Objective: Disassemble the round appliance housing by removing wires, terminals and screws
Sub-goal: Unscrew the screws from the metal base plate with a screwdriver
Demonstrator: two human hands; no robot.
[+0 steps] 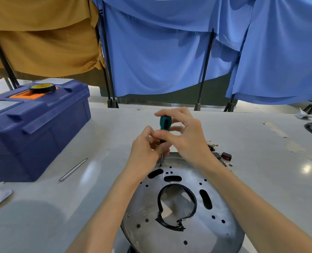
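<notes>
Screwdriver (164,123) pinched by left hand (144,148) and right hand (186,139), tip seemingly at housing (146,203) rim

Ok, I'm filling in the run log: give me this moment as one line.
right hand: grips screwdriver handle | left hand: pinches its lower end | tip: down on round housing, far edge

Workshop, toolbox (42,123) on workbench (100,136), cloth-draped partitions (160,57)

Grey table (251,179) bears toolbox (36,128), metal rod (73,169), round housing (206,234), switch (226,156)
</notes>
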